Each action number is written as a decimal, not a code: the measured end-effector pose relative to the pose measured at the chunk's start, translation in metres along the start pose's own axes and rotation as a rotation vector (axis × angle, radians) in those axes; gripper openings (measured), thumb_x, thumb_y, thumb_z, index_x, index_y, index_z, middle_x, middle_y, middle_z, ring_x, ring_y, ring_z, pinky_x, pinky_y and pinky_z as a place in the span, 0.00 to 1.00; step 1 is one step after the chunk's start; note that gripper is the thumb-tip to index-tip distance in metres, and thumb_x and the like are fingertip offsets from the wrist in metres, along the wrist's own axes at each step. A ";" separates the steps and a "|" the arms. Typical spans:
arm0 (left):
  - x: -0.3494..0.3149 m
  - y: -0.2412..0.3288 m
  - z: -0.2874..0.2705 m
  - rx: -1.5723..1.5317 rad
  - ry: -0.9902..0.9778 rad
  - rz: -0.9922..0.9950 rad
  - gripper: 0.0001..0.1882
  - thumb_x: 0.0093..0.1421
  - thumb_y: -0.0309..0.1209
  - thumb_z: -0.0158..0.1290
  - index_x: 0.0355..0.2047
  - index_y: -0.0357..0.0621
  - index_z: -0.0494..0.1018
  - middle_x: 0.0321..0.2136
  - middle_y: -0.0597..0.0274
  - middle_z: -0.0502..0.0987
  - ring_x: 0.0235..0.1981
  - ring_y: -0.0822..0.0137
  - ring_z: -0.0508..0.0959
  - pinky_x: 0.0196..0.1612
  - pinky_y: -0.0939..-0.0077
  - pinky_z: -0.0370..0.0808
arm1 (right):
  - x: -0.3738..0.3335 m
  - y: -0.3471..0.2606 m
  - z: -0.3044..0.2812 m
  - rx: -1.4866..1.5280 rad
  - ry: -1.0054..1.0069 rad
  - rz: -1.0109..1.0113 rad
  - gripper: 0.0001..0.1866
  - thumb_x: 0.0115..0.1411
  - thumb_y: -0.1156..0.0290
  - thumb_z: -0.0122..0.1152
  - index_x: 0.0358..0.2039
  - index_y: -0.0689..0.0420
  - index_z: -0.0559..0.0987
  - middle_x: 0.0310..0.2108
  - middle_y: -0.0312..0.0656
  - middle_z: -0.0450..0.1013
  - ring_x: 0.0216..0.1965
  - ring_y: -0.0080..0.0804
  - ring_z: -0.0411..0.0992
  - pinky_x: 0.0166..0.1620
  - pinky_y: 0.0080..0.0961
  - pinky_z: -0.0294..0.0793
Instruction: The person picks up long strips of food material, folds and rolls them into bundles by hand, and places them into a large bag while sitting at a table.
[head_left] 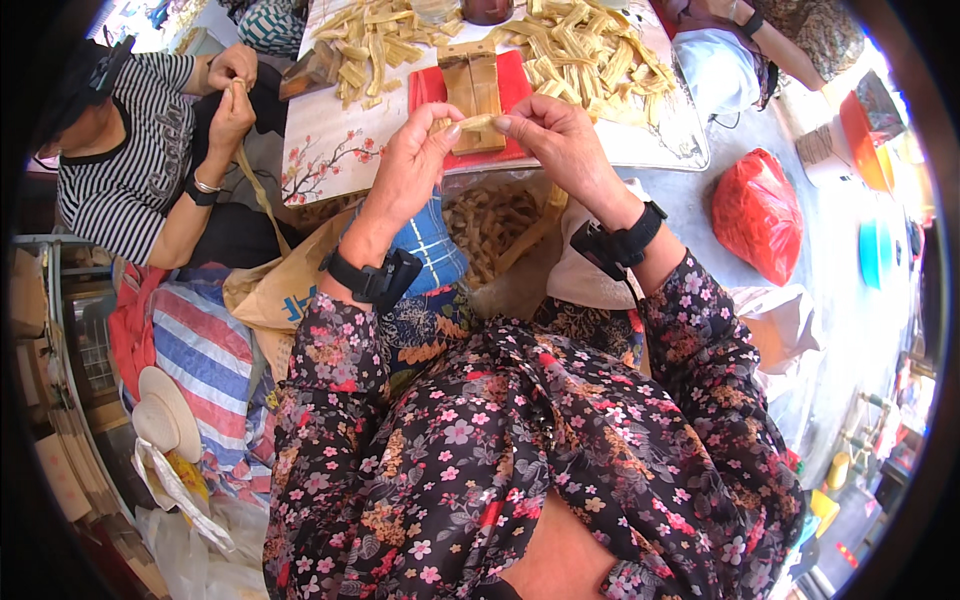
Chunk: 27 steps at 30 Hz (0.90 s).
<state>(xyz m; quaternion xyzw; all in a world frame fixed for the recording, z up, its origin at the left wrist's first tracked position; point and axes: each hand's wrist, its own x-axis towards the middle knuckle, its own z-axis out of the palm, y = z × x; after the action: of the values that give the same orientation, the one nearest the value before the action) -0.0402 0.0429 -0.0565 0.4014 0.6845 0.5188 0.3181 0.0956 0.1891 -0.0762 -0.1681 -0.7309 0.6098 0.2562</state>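
Near the table's front edge, my left hand [410, 155] and my right hand [568, 145] pinch the two ends of a short pale-yellow strip [476, 124]. It is stretched level between my thumbs and fingers. Just beyond and partly beneath it lies a wooden block [470, 80] with a dark line down its length. A red mat or board [425, 90] supports the block. Heaps of similar pale-yellow flat strips are on the table, one to the left [375, 45] and a larger one to the right [590, 60]. Their material is not certain.
The white flower-printed table [330, 150] stands before me. Below it, a bag of brownish pieces [490, 225] sits by my lap. On the left another person [150, 140] handles a long strip. A red plastic bag [757, 215] rests on the floor at right.
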 end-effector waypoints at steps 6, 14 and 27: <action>0.025 -0.012 -0.006 0.181 0.102 0.045 0.08 0.63 0.32 0.47 0.37 0.41 0.70 0.22 0.70 0.67 0.26 0.77 0.65 0.32 0.79 0.66 | 0.019 0.006 0.002 -0.015 0.033 -0.019 0.13 0.58 0.66 0.58 0.24 0.63 0.75 0.16 0.33 0.66 0.20 0.19 0.61 0.23 0.21 0.62; 0.036 -0.025 0.000 0.555 0.166 -0.003 0.13 0.59 0.38 0.48 0.37 0.41 0.71 0.26 0.52 0.75 0.31 0.57 0.75 0.36 0.68 0.70 | 0.026 0.037 0.009 -0.525 0.124 -0.085 0.11 0.56 0.66 0.59 0.28 0.63 0.75 0.16 0.46 0.68 0.19 0.34 0.67 0.27 0.29 0.67; -0.073 -0.020 0.044 -0.830 -0.154 -0.272 0.24 0.66 0.49 0.40 0.44 0.39 0.71 0.37 0.59 0.76 0.41 0.67 0.75 0.43 0.74 0.71 | -0.064 -0.028 0.040 -0.154 0.021 -0.497 0.09 0.54 0.74 0.59 0.37 0.61 0.77 0.28 0.49 0.72 0.31 0.47 0.72 0.35 0.34 0.73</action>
<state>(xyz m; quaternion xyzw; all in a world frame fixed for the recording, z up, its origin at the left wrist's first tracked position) 0.0277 -0.0043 -0.0854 0.1835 0.4390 0.6716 0.5679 0.1262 0.1158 -0.0642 -0.0088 -0.7913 0.4691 0.3922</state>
